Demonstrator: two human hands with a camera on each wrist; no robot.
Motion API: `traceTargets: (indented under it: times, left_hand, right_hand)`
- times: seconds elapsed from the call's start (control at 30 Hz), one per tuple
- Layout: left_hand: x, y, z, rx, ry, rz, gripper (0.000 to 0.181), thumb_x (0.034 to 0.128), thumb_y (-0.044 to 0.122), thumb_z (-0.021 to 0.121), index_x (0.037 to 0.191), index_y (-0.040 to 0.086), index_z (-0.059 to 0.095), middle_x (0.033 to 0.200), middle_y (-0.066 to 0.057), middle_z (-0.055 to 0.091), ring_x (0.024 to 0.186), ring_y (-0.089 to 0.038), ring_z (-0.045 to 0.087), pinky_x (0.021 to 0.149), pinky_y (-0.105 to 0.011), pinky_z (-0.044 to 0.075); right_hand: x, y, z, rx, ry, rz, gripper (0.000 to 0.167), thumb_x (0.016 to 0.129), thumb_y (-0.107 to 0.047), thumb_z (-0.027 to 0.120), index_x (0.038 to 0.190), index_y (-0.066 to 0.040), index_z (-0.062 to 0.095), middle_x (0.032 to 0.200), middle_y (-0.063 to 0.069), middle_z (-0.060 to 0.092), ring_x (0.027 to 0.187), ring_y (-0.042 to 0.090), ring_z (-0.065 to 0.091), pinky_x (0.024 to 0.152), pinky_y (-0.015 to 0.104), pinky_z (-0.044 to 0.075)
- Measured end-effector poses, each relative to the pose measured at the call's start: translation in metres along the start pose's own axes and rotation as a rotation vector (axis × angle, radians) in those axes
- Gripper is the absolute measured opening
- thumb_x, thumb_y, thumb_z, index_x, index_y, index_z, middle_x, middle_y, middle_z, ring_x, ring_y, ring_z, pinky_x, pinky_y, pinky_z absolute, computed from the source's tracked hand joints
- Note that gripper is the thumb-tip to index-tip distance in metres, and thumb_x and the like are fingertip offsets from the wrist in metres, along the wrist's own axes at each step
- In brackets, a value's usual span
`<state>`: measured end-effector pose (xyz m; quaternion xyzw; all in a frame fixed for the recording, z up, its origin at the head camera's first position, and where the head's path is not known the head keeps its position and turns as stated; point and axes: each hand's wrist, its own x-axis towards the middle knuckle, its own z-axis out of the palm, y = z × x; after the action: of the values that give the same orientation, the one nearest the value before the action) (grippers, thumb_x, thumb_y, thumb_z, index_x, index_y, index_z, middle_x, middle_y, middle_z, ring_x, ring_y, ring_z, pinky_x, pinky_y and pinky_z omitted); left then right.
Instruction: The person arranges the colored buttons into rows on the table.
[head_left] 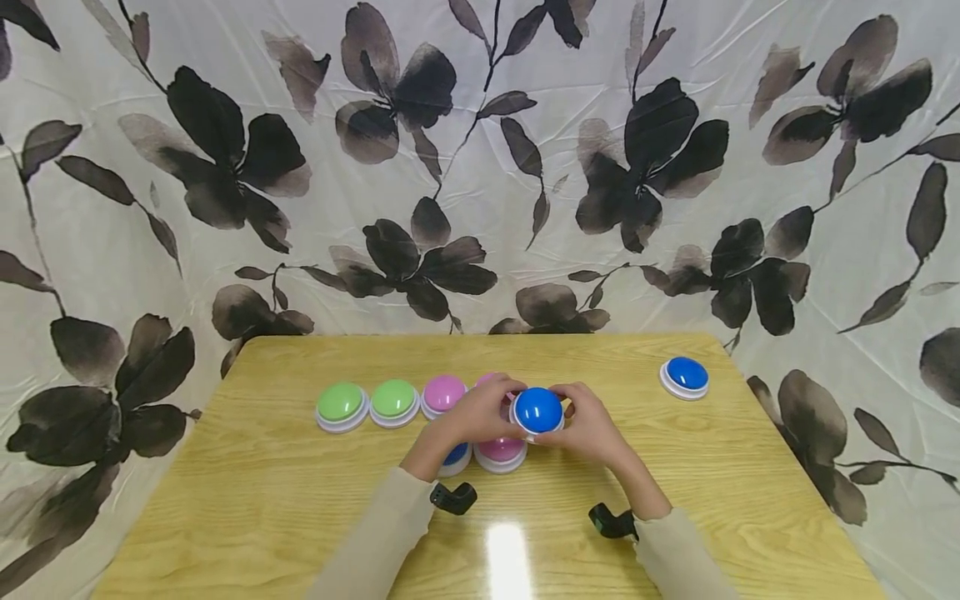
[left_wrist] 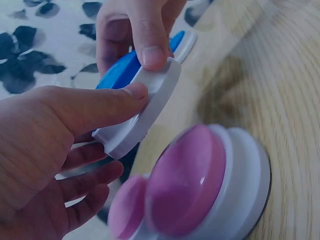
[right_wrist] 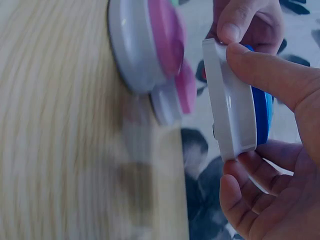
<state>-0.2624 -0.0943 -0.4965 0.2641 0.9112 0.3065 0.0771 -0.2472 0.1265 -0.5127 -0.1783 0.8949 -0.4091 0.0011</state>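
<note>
A blue dome push button [head_left: 538,410] with a white base is held above the table between both hands. My left hand [head_left: 480,412] pinches its left side, the thumb on the white rim in the left wrist view. My right hand [head_left: 592,427] grips the opposite side, with its thumb on the white base [right_wrist: 231,100] and fingers beneath in the right wrist view. Just below the held button, a pink button [head_left: 501,452] stands on the table. Another blue button [head_left: 455,454] is partly hidden by the left hand, and a further pink button [head_left: 491,379] shows behind it.
To the left, two green buttons [head_left: 340,402] and a pink button [head_left: 444,392] stand in a row on the wooden table [head_left: 262,500]. A separate blue button [head_left: 686,375] sits near the back right corner. Floral cloth [head_left: 525,208] hangs behind the table.
</note>
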Motion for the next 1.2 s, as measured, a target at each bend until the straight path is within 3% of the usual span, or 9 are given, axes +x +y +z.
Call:
traceTargets:
  times: [0.17, 0.33, 0.63, 0.87, 1.2]
  left_hand:
    - [-0.021, -0.009, -0.011, -0.03, 0.034, -0.013, 0.074, 0.0765, 0.04, 0.083, 0.137, 0.01, 0.052, 0.135, -0.006, 0.05, 0.114, -0.019, 0.054, 0.093, -0.036, 0.05]
    - [-0.042, -0.018, -0.021, -0.045, 0.074, -0.032, 0.069, 0.0792, 0.033, 0.082, 0.136, 0.007, 0.052, 0.129, -0.007, 0.052, 0.111, -0.021, 0.055, 0.091, -0.037, 0.051]
    - [-0.079, -0.037, -0.031, -0.097, 0.14, -0.139, 0.071, 0.0764, 0.034, 0.084, 0.136, 0.01, 0.052, 0.126, -0.004, 0.053, 0.112, -0.022, 0.055, 0.093, -0.041, 0.05]
    - [-0.106, -0.052, -0.042, -0.121, 0.187, -0.202, 0.067, 0.0753, 0.021, 0.086, 0.133, 0.009, 0.055, 0.121, -0.004, 0.054, 0.107, -0.023, 0.056, 0.09, -0.04, 0.051]
    - [-0.15, -0.083, -0.048, -0.179, 0.273, -0.188, 0.065, 0.0759, 0.018, 0.085, 0.132, 0.005, 0.055, 0.122, -0.01, 0.055, 0.108, -0.029, 0.056, 0.09, -0.047, 0.05]
  right_hand:
    - [0.005, -0.018, 0.014, 0.021, -0.019, -0.034, 0.074, 0.064, -0.033, 0.092, 0.125, -0.008, 0.06, 0.107, 0.003, 0.056, 0.086, 0.02, 0.05, 0.069, 0.031, 0.049]
    - [0.011, -0.033, 0.028, 0.046, -0.042, -0.075, 0.074, 0.064, -0.034, 0.092, 0.125, -0.007, 0.06, 0.104, 0.001, 0.055, 0.084, 0.02, 0.05, 0.068, 0.031, 0.049]
    - [0.024, -0.054, 0.058, 0.083, -0.108, -0.151, 0.075, 0.064, -0.032, 0.092, 0.126, -0.007, 0.057, 0.112, 0.005, 0.057, 0.092, 0.02, 0.054, 0.073, 0.031, 0.053]
    - [0.031, -0.074, 0.086, 0.063, -0.161, -0.184, 0.077, 0.068, -0.034, 0.09, 0.131, -0.005, 0.054, 0.113, 0.005, 0.055, 0.094, 0.018, 0.054, 0.079, 0.03, 0.052]
    - [0.037, -0.105, 0.124, 0.052, -0.218, -0.207, 0.081, 0.067, -0.037, 0.09, 0.132, -0.006, 0.053, 0.121, 0.006, 0.053, 0.11, 0.02, 0.054, 0.092, 0.036, 0.05]
